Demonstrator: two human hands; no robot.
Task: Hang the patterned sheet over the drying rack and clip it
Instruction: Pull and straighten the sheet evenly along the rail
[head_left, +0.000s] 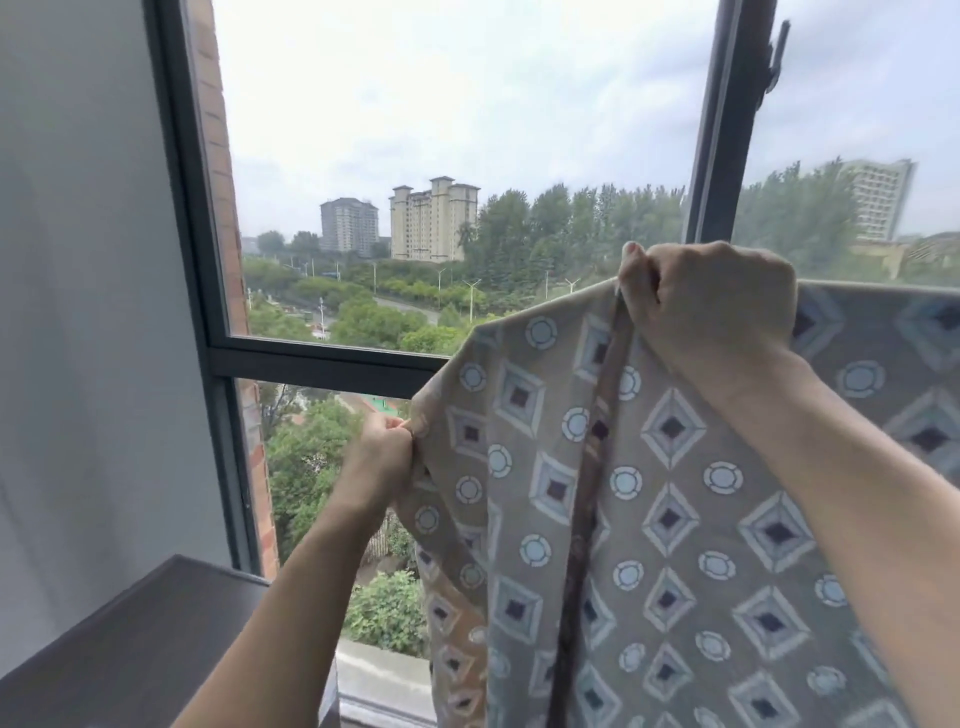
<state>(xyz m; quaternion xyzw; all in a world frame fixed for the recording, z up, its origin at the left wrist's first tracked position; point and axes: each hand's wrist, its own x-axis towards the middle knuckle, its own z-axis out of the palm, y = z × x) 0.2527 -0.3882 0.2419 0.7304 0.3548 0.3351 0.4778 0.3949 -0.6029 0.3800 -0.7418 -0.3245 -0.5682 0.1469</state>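
- The patterned sheet (675, 519), grey-tan with pale blue diamonds and rings, is held up in front of the window (441, 156) and fills the lower right of the view.
- The right hand (711, 306) is raised high, its fingers (636, 275) curled tight and clamped on the sheet's top edge, where a dark seam (602, 415) runs straight down the cloth.
- The left hand (382, 447) sits lower and further left, its fingers pinched together on the sheet's left edge.
- From the right hand the top edge runs level off to the right; towards the left hand it slopes down.
- Below the left hand the cloth hangs in loose folds, showing a browner side.
- A dark surface (156, 639) lies at the lower left, beside the grey wall (78, 312).
- Beyond the glass stand trees and tall buildings (434, 218) under a cloudy sky.
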